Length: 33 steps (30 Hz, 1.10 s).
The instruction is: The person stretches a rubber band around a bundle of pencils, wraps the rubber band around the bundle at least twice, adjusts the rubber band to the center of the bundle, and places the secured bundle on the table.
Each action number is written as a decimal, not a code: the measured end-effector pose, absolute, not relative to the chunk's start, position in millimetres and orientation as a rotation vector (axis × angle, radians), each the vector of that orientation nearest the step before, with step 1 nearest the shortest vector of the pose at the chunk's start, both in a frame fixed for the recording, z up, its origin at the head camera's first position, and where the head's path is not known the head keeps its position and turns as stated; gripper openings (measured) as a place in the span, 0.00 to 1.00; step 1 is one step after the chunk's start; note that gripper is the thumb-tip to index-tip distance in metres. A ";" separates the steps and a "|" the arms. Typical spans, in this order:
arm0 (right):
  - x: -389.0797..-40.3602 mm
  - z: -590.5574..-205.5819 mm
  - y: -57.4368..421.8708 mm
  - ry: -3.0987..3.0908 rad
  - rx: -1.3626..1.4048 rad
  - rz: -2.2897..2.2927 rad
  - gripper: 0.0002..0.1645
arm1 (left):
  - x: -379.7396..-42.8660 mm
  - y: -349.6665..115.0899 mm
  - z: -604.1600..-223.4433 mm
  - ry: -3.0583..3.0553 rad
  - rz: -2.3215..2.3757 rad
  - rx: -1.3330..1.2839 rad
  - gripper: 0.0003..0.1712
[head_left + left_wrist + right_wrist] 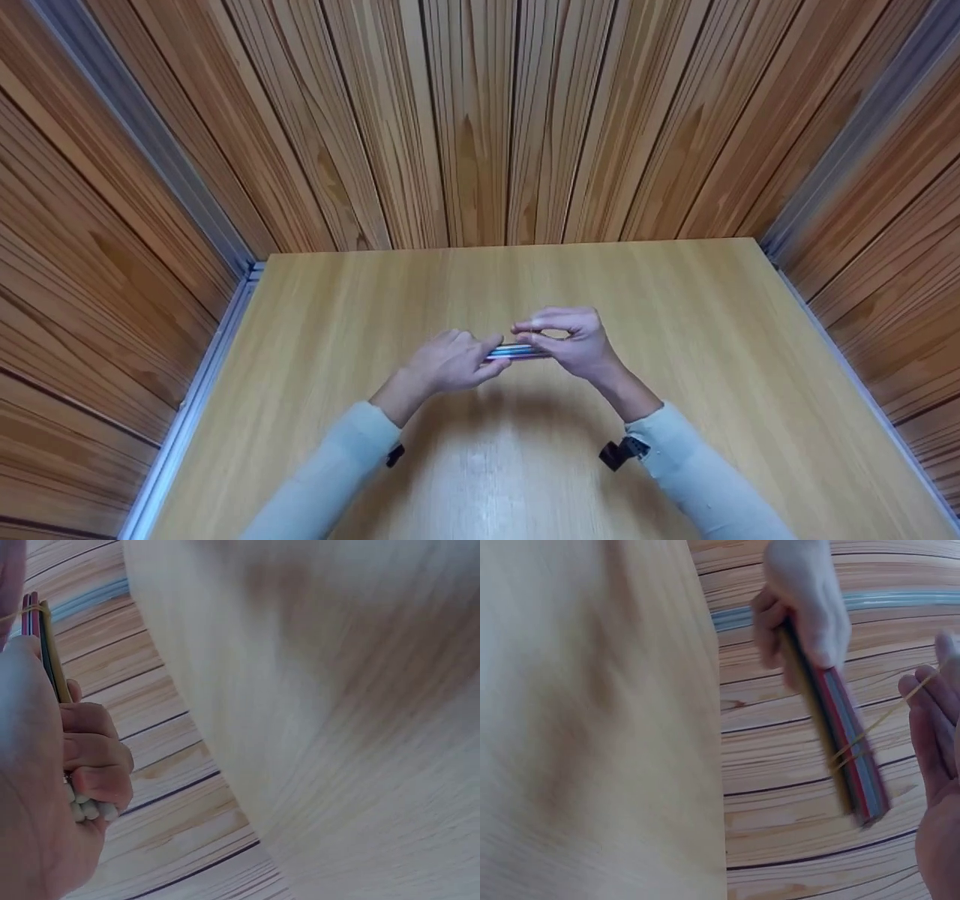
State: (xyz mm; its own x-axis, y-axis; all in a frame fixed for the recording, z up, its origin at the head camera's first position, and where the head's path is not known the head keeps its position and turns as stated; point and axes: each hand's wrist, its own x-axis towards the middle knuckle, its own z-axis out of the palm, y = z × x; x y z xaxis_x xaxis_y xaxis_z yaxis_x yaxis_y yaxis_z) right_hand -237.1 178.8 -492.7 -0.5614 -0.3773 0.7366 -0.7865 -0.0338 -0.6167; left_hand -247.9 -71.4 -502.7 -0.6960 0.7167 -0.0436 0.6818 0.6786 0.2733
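Observation:
My left hand (454, 361) grips a bundle of coloured pencils (845, 742), red, grey, dark and yellowish, held together over the table. In the left wrist view their white ends (88, 810) stick out below the curled fingers (94, 746). A thin yellow rubber band (881, 722) loops round the far part of the bundle. From there it stretches across to my right hand (577, 345), whose thumb and fingers hold its other end away from the pencils. The bundle lies between both hands in the head view, partly hidden by them.
Beneath the hands is a light wooden table (360, 300). Wood-plank walls (472, 127) rise at the back and both sides, with grey metal rails (187, 397) along the side edges. A small black device (622, 452) sits at the right cuff.

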 end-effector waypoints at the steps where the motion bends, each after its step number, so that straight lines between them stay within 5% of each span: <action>1: -238.2 -491.4 178.4 -1.861 1.242 1.613 0.16 | -247.7 -69.7 -505.4 2.721 0.369 1.150 0.28; 7: -246.0 -479.5 180.3 -1.690 1.310 1.632 0.22 | -248.1 -62.2 -515.8 2.664 0.465 1.060 0.29; 17: -238.0 -482.2 172.9 -1.762 1.324 1.634 0.08 | -262.2 -70.2 -517.6 2.732 0.588 0.904 0.31; 33: -223.9 -494.0 151.0 -1.578 1.366 1.182 0.28 | -267.8 -64.6 -509.7 2.850 0.981 0.668 0.23</action>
State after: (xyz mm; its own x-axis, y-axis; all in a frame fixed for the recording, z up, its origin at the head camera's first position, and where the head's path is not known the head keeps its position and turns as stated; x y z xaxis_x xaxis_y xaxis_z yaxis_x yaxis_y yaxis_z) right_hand -223.9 151.0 -494.0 -0.1735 -0.3171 0.9324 -0.9839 0.0154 -0.1778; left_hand -267.8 -64.6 -509.7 -0.9050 0.4164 0.0875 0.3821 0.7048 0.5977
